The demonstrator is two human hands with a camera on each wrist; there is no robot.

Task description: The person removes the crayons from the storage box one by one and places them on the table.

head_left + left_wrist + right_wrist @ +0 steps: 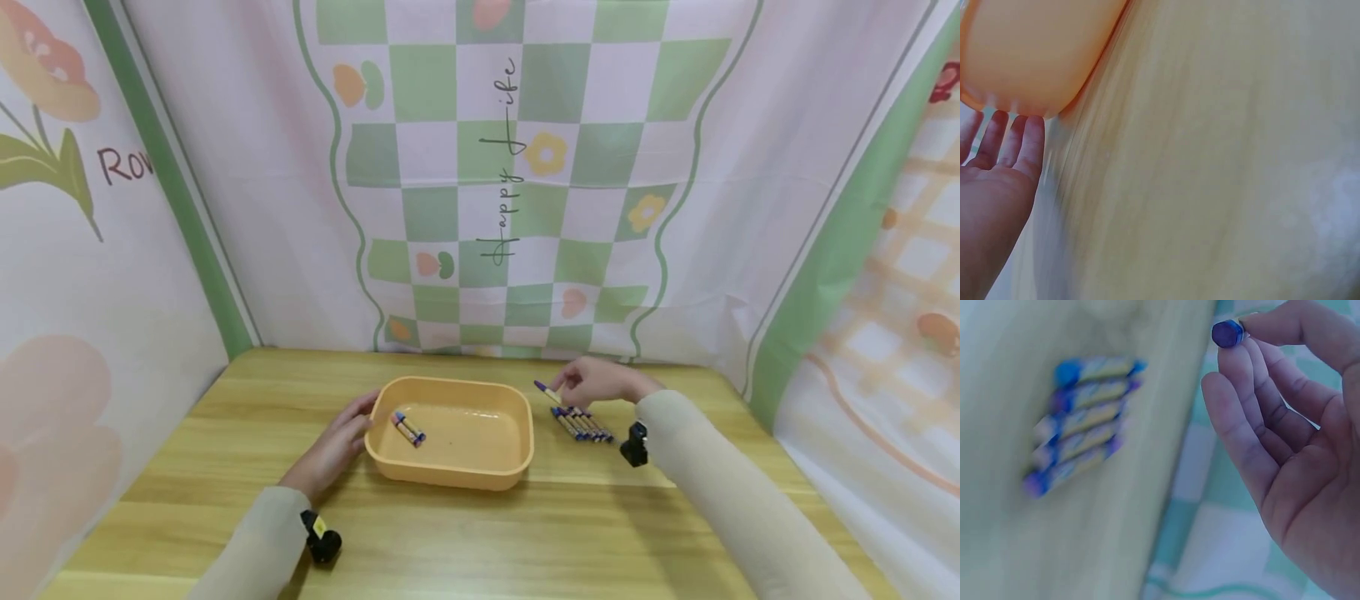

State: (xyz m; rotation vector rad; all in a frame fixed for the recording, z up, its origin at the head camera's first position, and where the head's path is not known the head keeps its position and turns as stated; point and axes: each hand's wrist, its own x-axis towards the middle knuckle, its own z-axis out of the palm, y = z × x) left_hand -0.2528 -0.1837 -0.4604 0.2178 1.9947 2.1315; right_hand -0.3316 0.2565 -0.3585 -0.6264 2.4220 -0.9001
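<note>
A purple-tipped crayon [547, 391] is pinched between the thumb and fingertips of my right hand [602, 381], raised over the table. In the right wrist view the crayon's dark end [1227, 334] faces the camera. Just below that hand lies a slanted row of several crayons [580, 424], side by side with paper wrappers. An orange plastic tub [450, 477] stands left of the row. Inside it, toward the left, lie two crayons [408, 428], one pink-tipped and one blue-tipped. My left hand [335, 444] rests against the tub's left end, its extended fingertips [1034, 125] at the wall.
The wooden table [480, 542] ends at the back against a hanging cloth [495, 167] with green and white checks. More printed cloth hangs on the left and right sides. A small black camera [635, 445] is worn on the right wrist.
</note>
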